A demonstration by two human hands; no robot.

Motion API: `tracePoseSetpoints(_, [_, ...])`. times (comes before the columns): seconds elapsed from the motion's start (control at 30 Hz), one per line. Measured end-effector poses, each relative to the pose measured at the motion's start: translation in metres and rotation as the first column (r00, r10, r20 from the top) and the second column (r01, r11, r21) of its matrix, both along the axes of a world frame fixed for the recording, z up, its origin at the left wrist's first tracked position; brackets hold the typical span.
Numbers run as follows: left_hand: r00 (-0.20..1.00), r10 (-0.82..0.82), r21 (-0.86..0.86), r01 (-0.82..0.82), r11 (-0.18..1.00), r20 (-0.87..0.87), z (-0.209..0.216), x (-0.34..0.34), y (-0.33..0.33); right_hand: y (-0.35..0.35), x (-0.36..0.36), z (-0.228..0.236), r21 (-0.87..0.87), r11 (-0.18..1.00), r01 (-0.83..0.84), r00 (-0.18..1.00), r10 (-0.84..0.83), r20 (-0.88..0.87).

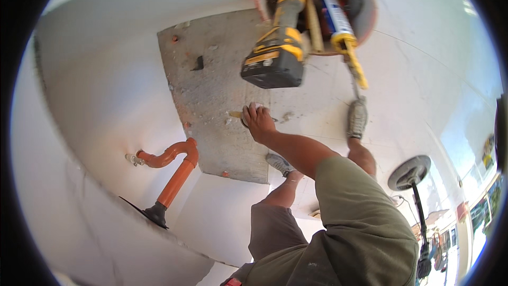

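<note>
My right hand (258, 123) reaches out to the left, low over a rough grey patch of bare concrete (211, 85). Its fingers curl over a small object whose tan tip (235, 114) and dark rounded edge stick out beside them; the hand covers the remainder, so I cannot tell its kind. Grit and pale crumbs lie on the concrete around it. My left hand is out of sight. My two shoes stand apart, one at the patch's edge (279, 163) and the other (357, 118) farther right on light tiles.
At the top, a bucket (369, 18) holds a yellow-and-black cordless power tool (275, 47) and a sealant tube (337, 16) with a yellow nozzle. An orange bent pipe (177, 180) with a black base stands at left, near a small valve (134, 159). A round disc (409, 172) on a black pole is at right.
</note>
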State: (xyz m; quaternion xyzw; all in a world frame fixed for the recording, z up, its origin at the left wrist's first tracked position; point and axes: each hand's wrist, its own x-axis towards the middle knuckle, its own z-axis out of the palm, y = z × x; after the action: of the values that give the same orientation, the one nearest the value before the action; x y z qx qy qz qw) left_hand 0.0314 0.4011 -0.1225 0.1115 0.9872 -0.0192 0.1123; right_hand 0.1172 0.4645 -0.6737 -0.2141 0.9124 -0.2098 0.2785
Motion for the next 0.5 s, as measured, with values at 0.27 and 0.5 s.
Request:
tracePoseSetpoints(0.27, [0.996, -0.033, 0.264, 0.052, 0.963, -0.077, 0.003, -0.002, 0.009, 0.207, 0.061, 0.154, 0.187, 0.969, 0.163, 0.951, -0.205, 0.232])
tracePoseSetpoints(0.5, [0.977, -0.116, 0.134, 0.141, 0.981, -0.177, 0.012, -0.003, 0.019, 0.347, 0.072, 0.271, 0.429, 0.860, 0.276, 0.907, -0.381, 0.181])
